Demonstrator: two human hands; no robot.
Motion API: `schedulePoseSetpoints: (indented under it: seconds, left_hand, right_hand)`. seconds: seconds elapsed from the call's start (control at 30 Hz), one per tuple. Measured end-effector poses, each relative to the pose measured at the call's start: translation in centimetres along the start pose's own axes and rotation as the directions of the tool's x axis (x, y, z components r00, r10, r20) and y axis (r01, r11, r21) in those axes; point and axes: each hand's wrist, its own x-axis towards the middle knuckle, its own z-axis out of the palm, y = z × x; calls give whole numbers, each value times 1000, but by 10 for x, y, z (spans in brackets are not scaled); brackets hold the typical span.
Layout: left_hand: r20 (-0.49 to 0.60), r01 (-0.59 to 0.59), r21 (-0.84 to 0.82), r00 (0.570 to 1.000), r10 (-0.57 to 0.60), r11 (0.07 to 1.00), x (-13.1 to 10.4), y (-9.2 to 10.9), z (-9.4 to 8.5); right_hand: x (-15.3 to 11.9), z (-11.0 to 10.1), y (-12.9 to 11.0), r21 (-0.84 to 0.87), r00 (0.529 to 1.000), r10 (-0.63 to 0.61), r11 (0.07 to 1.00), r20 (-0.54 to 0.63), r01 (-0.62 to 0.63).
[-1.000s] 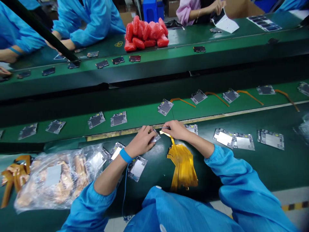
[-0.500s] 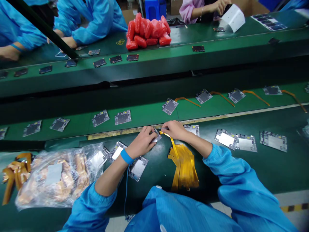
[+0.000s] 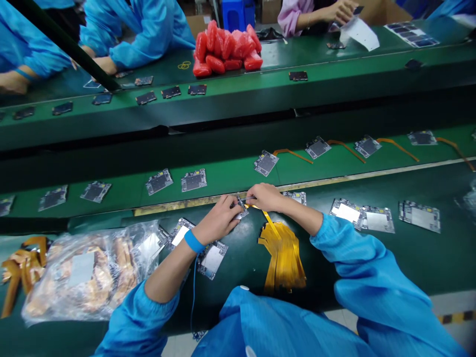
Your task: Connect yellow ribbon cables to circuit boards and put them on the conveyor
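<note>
My left hand (image 3: 222, 216), with a blue strap on its wrist, is closed on a circuit board (image 3: 243, 213) at the bench's far edge and covers much of it. At that board's right edge, my right hand (image 3: 263, 197) pinches the end of an orange flex cable (image 3: 270, 221); its fingertips partly hide the joint between the two. The cable runs down over a stack of flex cables (image 3: 285, 255) on the bench in front of me. Beside my left forearm lies another circuit board (image 3: 212, 259). Just behind my right wrist is a further circuit board (image 3: 298, 198).
Beyond the bench edge, a green conveyor belt (image 3: 226, 187) carries several boards, some with flex cables attached. A plastic bag (image 3: 89, 272) of flex cables lies left. Boards (image 3: 377, 219) lie right. Co-workers sit behind a second belt, near red packets (image 3: 226, 49).
Boards on the near belt have shifted slightly right, and those on the far belt left. Both my hands stay almost in place. The co-worker's white sheet at the back has tilted lower.
</note>
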Motion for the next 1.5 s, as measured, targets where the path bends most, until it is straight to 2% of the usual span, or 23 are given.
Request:
schedulePoseSetpoints:
  seconds: [0.27,0.53,0.73,0.83,0.97,1.13,1.2,1.3,1.4,1.5]
  left_hand:
    - [27,0,45,1000,-1,999,2,1,-2]
    - [92,-18,159,996,3,987,6,7,-6]
    - [104,-30,222,995,7,975,6,10,-5]
    - [121,-31,226,993,4,974,7,11,-7]
    - [123,-21,199,992,-4,980,7,11,-9]
    - [72,8,129,997,-18,992,2,10,-7]
    - [30,42,109,999,-46,993,-1,9,-8]
    - [19,107,139,994,-111,984,-7,10,-10]
    - [53,130,184,988,-142,974,-9,9,-11]
    - [71,113,216,989,-131,970,-2,7,-12]
  right_hand:
    - [3,-3,-4,-54,1000,-20,998,18,21]
    - [-1,-3,0,-92,998,-61,994,-3,60]
    - [-11,-8,-1,-126,983,-180,977,-33,175]
    - [-9,-6,-3,-109,972,-233,967,-19,230]
    - [-5,-4,-3,-99,976,-218,971,6,217]
    - [-3,-3,2,-107,970,-241,965,-4,239]
    - [-6,-2,7,-76,973,-228,972,-47,224]
    - [-18,-2,17,21,973,-139,989,-184,145]
    - [-41,-4,28,118,947,-101,983,-304,143]
    - [-72,-2,39,220,907,-67,960,-415,172]
